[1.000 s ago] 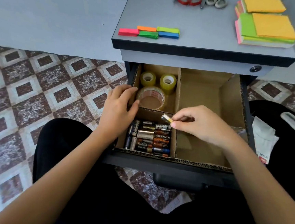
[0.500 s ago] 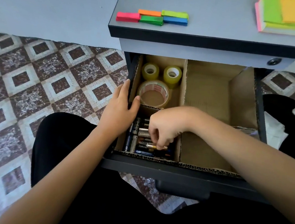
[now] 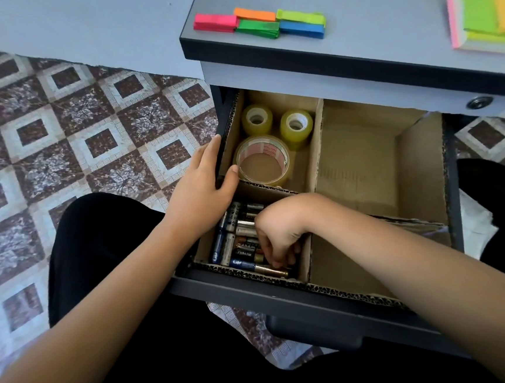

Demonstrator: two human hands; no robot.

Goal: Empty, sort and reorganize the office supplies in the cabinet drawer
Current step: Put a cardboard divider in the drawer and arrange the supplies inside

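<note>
The open drawer (image 3: 320,304) has a cardboard insert with several compartments. The back left one holds two small yellow tape rolls (image 3: 296,125) and a large clear tape roll (image 3: 262,159). The front left one holds several batteries (image 3: 234,244) lying in rows. My right hand (image 3: 281,227) reaches down into that compartment, its fingers curled onto a gold-ended battery (image 3: 271,272) at the front; the fingertips are partly hidden. My left hand (image 3: 203,184) grips the drawer's left wall, thumb inside and fingers outside.
On the cabinet top (image 3: 381,34) lie coloured sticky flag pads (image 3: 260,22) and a stack of sticky notes (image 3: 503,27). The large right compartments (image 3: 360,170) show bare cardboard. A white bag (image 3: 477,223) lies on the floor at right. My legs are under the drawer.
My right hand carried the gold battery from above the divider down into the battery compartment and moved it to the front row. My left hand slid back along the drawer wall.
</note>
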